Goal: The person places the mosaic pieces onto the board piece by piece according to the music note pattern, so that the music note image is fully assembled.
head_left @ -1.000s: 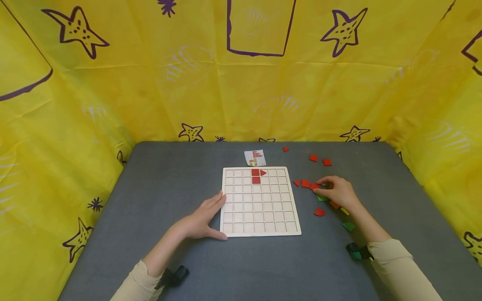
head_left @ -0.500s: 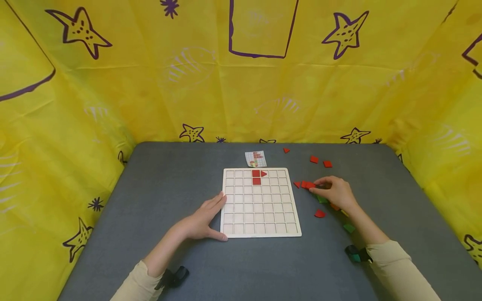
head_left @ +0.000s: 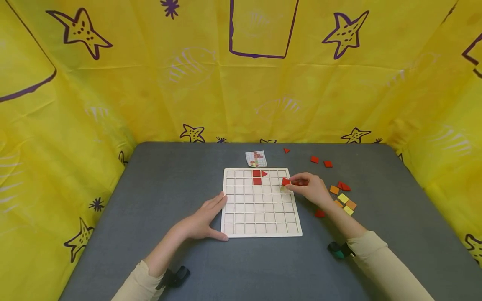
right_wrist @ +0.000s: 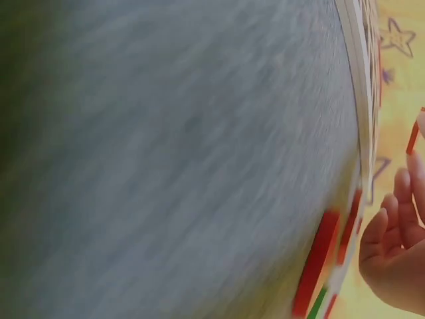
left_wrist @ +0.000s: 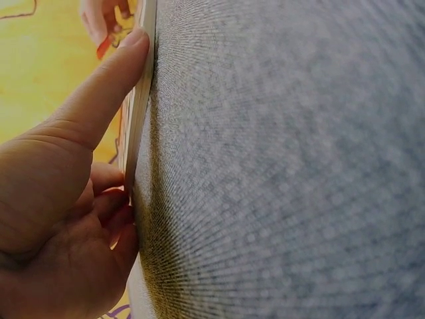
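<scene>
Pale wood, marked off in a grid of squares, makes up the board (head_left: 269,213) lying flat on the grey desk (head_left: 169,179) in front of the seated-height view of the person. Along its left edge rests the left hand (head_left: 201,219), holding nothing, fingers stretched out against the side and thumb reaching to the near left corner. Over the right part of the board, the right hand (head_left: 310,189) pinches a red tile (head_left: 285,181) between thumb and fingertips; more red shows behind those fingers, partly hidden. Near the far edge of the board sit an upper red square (head_left: 256,173) and a lower red square (head_left: 257,181), one directly below the other, with a red triangle (head_left: 264,173) just right of the upper one, pointing right. Just beyond the board lies a small printed card (head_left: 256,159). Off to the right I see a scatter of loose pieces, among them a yellow tile (head_left: 343,198), an orange tile (head_left: 334,190) and a rounded red piece (head_left: 320,213) close by the right forearm. Yellow cloth (head_left: 226,100) with purple starfish drawings hangs behind the desk.
</scene>
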`<state>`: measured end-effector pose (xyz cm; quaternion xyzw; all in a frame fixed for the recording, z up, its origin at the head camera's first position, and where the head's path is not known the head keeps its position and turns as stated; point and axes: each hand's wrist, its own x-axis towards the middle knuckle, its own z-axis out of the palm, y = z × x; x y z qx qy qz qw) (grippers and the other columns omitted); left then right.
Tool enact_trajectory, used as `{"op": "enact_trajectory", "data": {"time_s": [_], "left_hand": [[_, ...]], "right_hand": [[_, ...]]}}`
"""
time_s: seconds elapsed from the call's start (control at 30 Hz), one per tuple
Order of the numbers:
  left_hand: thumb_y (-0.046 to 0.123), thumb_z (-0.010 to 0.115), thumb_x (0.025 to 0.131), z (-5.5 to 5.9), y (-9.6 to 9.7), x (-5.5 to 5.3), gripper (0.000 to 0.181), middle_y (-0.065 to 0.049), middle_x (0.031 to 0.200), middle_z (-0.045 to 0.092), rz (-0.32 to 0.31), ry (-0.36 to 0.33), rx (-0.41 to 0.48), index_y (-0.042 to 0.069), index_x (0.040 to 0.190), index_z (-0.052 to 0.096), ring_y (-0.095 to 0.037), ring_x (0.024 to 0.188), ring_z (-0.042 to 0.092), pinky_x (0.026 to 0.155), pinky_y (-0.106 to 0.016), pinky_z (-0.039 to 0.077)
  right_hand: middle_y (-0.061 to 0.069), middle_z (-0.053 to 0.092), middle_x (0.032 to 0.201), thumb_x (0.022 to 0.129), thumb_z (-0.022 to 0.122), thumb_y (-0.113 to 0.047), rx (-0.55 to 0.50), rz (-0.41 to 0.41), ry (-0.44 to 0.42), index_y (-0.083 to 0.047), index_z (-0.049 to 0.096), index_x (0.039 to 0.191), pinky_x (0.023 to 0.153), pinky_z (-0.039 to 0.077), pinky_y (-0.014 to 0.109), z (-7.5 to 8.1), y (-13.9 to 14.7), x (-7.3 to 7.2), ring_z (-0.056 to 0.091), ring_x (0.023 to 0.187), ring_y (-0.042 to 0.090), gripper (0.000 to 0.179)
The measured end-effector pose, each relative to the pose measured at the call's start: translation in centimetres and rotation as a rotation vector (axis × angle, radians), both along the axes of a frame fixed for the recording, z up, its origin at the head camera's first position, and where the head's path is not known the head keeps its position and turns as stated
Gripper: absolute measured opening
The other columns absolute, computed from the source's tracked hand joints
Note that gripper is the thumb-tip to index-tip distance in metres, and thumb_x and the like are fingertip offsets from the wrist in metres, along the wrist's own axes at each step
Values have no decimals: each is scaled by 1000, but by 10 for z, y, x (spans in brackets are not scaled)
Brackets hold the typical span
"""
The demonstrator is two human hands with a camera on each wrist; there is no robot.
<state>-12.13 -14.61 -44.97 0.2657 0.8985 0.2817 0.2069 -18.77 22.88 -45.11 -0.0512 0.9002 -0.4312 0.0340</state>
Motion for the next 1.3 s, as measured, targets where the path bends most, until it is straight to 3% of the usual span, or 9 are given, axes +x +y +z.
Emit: {"op": "enact_trajectory", "data": {"time_s": [0.2,0.43,0.57,0.83,0.97,1.13,1.3], "left_hand": [[45,84,73,1,0,1,115,-15,162,7,2,-3,10,2,155,16,-37,146,11,110,-55,23],[46,83,73,-1,0,1,115,-15,162,7,-8,3,7,2,155,15,-38,145,12,110,-55,23],[46,83,73,0,1,1,115,-14,163,6,0,-9,8,3,155,15,-36,146,11,111,-54,22],[46,83,73,-1,-1,0,115,-15,162,7,-3,0,17,1,155,16,-37,146,11,111,-55,22],[47,83,74,-2,-2,-1,115,-17,162,8,-18,17,25,0,155,16,-38,145,12,110,-55,23],[46,83,74,-2,-1,-1,114,-17,162,8,-16,8,25,1,155,16,-38,145,12,110,-55,23],[46,83,74,-1,-1,-1,114,-16,162,7,-6,-3,25,1,155,16,-38,146,11,110,-55,23]], "right_hand": [[3,59,83,78,83,-36,38,81,43,-14,75,99,65,39,34,0,-26,-13,49,77,22,32],[3,66,93,78,83,-32,146,165,107,-11,75,95,74,43,37,-3,-44,-28,53,83,21,28],[2,65,91,78,83,-30,190,181,127,-11,76,97,74,42,36,-6,-50,-33,51,82,22,28],[0,67,91,82,80,-21,105,205,85,-11,76,102,76,44,36,-6,-56,-34,56,83,19,23],[-2,69,91,85,77,-24,78,173,50,-13,76,104,75,45,35,-4,-53,-32,57,82,18,22],[1,69,90,90,72,-29,43,70,55,-13,75,106,65,44,34,-1,-33,-32,55,77,21,22],[7,71,101,93,68,-31,29,-13,37,-12,73,110,75,47,36,-3,-4,-32,61,87,23,26]]}}
